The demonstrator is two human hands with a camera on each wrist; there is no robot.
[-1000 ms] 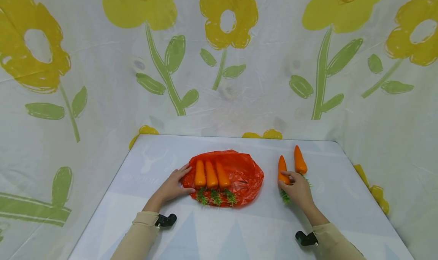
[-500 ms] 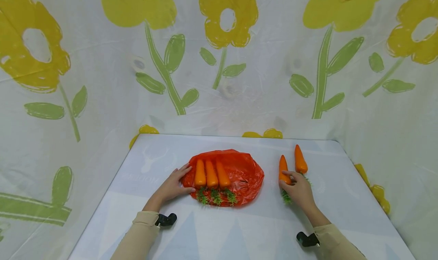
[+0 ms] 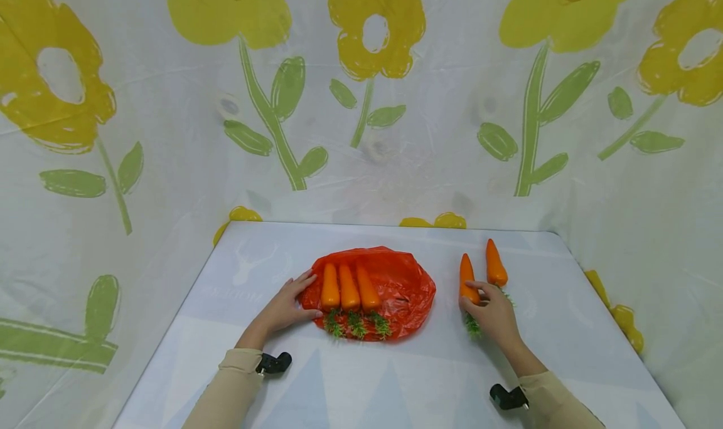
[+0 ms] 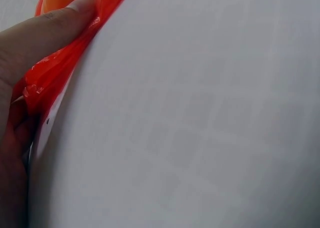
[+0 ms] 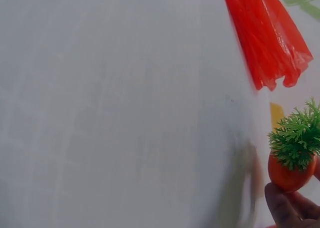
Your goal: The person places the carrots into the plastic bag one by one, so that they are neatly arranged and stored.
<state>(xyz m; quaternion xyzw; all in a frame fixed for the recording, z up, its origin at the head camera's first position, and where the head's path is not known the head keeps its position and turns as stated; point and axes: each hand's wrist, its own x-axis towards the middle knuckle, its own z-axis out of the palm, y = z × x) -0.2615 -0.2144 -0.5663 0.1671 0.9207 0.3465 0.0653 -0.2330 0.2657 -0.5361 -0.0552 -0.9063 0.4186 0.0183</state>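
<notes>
Three orange toy carrots (image 3: 349,289) with green leafy tops lie side by side on the left part of a crumpled red plastic bag (image 3: 403,297). Spread along the bag's left edge, my left hand (image 3: 285,307) touches it with thumb and fingers. In the left wrist view the thumb (image 4: 55,31) lies against the red plastic, close to a carrot. On the right, my right hand (image 3: 494,313) pinches another carrot (image 3: 466,277) by its thick end, thumb on one side. Its green leaves (image 5: 297,133) show in the right wrist view. A further carrot (image 3: 495,264) lies just beyond that hand.
Everything lies on a white table (image 3: 339,385) with a pale blue triangle pattern. A white curtain (image 3: 429,134) with yellow flowers stands around its back and sides. Black wrist cameras (image 3: 275,362) stick out from both beige sleeves.
Both hands stay nearly where they were. The right hand and the carrot in its fingers shift only slightly; the other carrots and the bag keep their places.
</notes>
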